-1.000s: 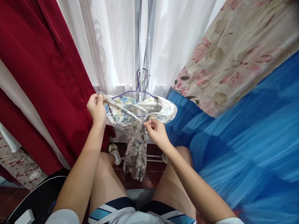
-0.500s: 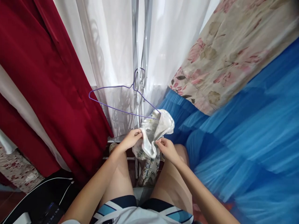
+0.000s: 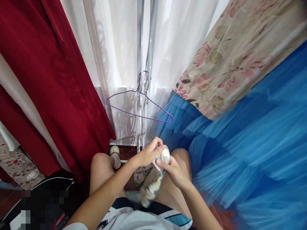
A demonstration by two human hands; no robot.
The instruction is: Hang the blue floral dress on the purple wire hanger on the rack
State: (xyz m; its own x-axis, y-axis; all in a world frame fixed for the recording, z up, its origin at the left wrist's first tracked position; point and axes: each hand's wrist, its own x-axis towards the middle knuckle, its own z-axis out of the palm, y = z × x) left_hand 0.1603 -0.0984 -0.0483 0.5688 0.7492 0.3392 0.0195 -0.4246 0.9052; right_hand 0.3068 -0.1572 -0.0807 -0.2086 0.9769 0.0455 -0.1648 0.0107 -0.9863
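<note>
A small white floral garment (image 3: 152, 183) hangs bunched from both hands, low over my lap between my thighs. My left hand (image 3: 154, 150) pinches its upper edge, with thumb and fingers pressed together. On the right side of the same bunched end, my right hand (image 3: 169, 167) grips the cloth with the thumb on top. The garment's lower part is smeared by motion, so its exact kind is hard to tell. Beyond the hands, a thin purple clothes hanger (image 3: 140, 115) hangs bare from a metal rack pole (image 3: 141, 102).
A long red cloth (image 3: 79, 95) hangs on the left. White curtains (image 3: 115, 38) are behind the pole. On the right hang a floral cloth (image 3: 216, 70) and blue tulle (image 3: 223, 153). A beige clog (image 3: 115, 156) is on my left foot. A black container (image 3: 48, 188) stands lower left.
The garment has come off the hanger's right arm and is now lower, nearer my lap. My left hand has moved right, close to the right hand. The hanger has swung slightly right.
</note>
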